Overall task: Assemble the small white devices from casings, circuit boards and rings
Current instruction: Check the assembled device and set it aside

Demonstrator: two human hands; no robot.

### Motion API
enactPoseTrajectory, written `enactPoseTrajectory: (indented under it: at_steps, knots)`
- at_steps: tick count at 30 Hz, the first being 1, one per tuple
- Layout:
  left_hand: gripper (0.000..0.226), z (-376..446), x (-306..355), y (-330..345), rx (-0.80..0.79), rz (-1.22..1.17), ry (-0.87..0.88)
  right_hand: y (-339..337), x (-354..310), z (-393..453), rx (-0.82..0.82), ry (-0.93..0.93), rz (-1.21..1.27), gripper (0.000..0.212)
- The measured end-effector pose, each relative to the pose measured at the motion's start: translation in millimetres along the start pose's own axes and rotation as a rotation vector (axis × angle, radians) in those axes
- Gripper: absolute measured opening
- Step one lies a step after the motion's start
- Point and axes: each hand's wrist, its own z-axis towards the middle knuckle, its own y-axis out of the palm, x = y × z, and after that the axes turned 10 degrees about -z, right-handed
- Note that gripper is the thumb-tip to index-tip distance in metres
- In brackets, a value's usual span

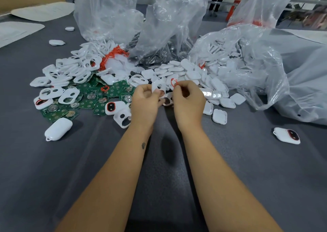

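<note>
Heaps of loose casings [187, 70], green boards [92, 97] unassembled; few finished devices [286, 135] set aside. Left hand [144, 101] gripping a white front casing [158, 86], right hand [188, 99] pinching a red ring [173, 82] beside it, not yet fitted.

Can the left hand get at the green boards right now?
Probably not yet: the left hand grips a white casing. The boards lie uncovered just to its left, so path is free once it lets go.

I see my left hand [145, 100] holding a white plastic casing [158, 86], my right hand [188, 99] pinching a thin red ring [173, 82].
</note>
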Motion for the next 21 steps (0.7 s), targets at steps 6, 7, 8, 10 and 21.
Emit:
enactPoseTrajectory:
  at_steps: [6,7,8,10,21]
  knots:
    - [0.012,4,4,-9,0.009,-0.074,0.043,-8,1,5,-0.098,0.181,0.26,0.023]
    - [0.012,4,5,-9,-0.007,-0.12,0.025,-9,0,6,-0.118,0.203,0.312,0.022]
    - [0.012,4,6,-9,-0.019,-0.162,0.005,-9,-1,6,-0.139,0.222,0.364,0.021]
    - [0.012,3,8,-8,-0.039,-0.212,-0.022,-9,-2,5,-0.183,0.254,0.445,0.019]
    - [0.01,5,8,-6,-0.145,-0.326,-0.164,-15,-3,7,-0.277,0.196,0.486,0.024]
